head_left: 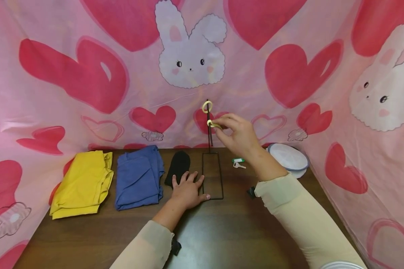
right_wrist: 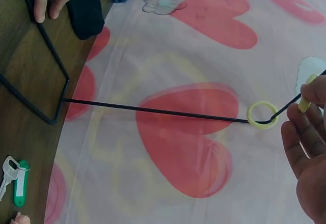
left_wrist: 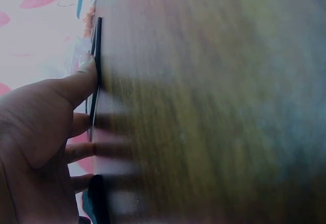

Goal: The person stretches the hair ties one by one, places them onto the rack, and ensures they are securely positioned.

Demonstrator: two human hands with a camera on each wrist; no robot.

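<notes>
A black wire stand (head_left: 221,175) has a flat rectangular base on the table and a thin upright rod. Near the rod's top hangs a pale yellow ring (head_left: 207,107), seen round the bent wire (right_wrist: 262,114) in the right wrist view. My right hand (head_left: 239,136) pinches a second yellow ring (right_wrist: 305,102) between thumb and fingertips, at the free end of the wire. With its fingers spread, my left hand (head_left: 187,192) presses on the left side of the base. Its fingertips reach the edge of a black rounded cloth item (head_left: 181,164).
Folded yellow cloth (head_left: 82,183) and folded blue cloth (head_left: 139,177) lie on the left. A key (head_left: 239,165) with a green tag (head_left: 238,160) lies right of the stand. Behind my right forearm is a white, blue-rimmed round item (head_left: 289,157). A pink patterned sheet hangs behind the table.
</notes>
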